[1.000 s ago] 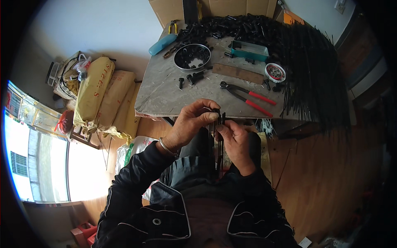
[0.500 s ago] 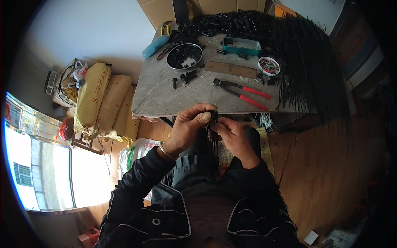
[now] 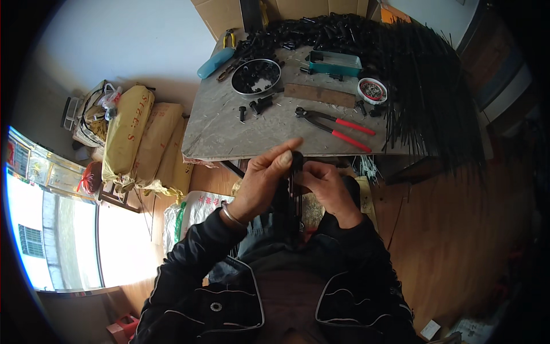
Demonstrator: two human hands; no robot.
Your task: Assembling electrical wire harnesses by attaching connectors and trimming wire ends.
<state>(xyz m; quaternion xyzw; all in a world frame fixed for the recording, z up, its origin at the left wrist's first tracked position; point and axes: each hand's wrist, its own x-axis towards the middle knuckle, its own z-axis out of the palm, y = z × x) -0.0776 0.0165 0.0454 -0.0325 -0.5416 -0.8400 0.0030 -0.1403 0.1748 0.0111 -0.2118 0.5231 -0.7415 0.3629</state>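
Just past the table's near edge, over my lap, my left hand [image 3: 260, 186] is closed on a bundle of thin black rods with a dark round head [image 3: 297, 159]. Its thumb presses near the head while the index finger points up and away. The rods hang down below the head. My right hand [image 3: 329, 192] is pinched at the bundle's right side, just under the head; its fingertips are partly hidden, so what they grip there is hard to make out. Nearest on the table lie red-handled pincers [image 3: 338, 127].
The grey table [image 3: 215, 132] holds a round bowl [image 3: 256, 92] of small black parts, a teal tray [image 3: 335, 71], a wooden strip [image 3: 319, 96] and a small dish [image 3: 372, 92] of metal bits. Black parts [image 3: 332, 31] heap behind; long black rods [image 3: 429, 97] overhang the right edge. Sacks [image 3: 134, 132] stand left.
My left index finger has lifted off the black head and straightened, baring the head. My right hand has shifted slightly to the right and up along the bundle.
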